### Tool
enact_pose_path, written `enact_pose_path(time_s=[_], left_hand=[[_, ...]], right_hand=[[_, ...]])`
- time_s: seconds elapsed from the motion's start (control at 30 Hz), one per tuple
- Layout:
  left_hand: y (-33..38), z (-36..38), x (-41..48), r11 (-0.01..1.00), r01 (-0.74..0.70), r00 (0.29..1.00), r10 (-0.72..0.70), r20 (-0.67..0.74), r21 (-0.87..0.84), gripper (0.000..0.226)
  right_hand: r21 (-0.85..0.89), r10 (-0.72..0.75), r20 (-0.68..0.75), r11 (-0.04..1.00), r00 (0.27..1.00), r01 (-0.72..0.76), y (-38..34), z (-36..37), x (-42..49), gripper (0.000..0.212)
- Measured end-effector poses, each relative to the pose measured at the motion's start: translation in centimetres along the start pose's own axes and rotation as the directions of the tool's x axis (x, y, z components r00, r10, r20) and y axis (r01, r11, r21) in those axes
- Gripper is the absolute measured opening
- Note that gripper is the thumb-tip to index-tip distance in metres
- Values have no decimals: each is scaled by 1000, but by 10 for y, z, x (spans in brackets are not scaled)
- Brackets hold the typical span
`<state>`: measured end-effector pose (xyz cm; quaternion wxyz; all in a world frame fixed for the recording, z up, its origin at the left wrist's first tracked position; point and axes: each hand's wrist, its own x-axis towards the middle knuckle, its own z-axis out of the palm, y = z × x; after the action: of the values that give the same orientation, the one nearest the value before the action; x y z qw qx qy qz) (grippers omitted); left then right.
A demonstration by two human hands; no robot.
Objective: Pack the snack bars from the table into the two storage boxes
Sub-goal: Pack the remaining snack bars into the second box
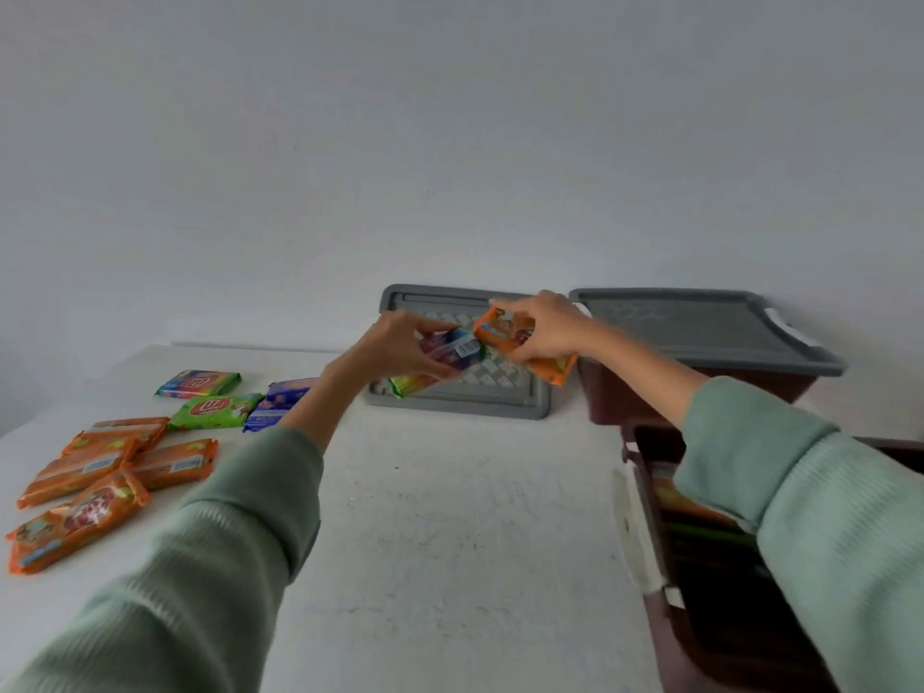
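Snack bar in a dark blue-and-red wrapper (pixel 452 348) sits clamped in the curled fingers of the left hand (pixel 402 348). It meets an orange bar (pixel 502 330) pinched by the right hand (pixel 547 328). Both hang above a loose grey lid (pixel 500 395) on the white table (pixel 450 517). More bars (pixel 105 462) lie at the left. An open brown box (pixel 670 642) stands near right, with a lidded box (pixel 700 337) behind it.

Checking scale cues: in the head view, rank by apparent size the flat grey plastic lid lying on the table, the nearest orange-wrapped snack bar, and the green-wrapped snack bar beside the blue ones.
1. flat grey plastic lid
2. nearest orange-wrapped snack bar
3. green-wrapped snack bar; farther off, so both bars may truly match.
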<state>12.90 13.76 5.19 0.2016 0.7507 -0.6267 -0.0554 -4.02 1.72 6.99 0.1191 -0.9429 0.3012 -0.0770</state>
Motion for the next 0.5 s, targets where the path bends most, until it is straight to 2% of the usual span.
enact_pose_path(time_s=[0.2,0.33,0.5], left_hand=[[136,37,30,956,-272,957,257,138,106,70],[210,74,13,895,-438,874,402,274,84,74],[249,118,-29,844,-537,766,489,418,-2,67]], right_hand=[[-48,117,15,992,993,-116,88,-57,-113,83],[-58,149,120,988,982,-143,129,-68,-186,83],[-58,85,318,996,944,-69,159,-47,-255,79]])
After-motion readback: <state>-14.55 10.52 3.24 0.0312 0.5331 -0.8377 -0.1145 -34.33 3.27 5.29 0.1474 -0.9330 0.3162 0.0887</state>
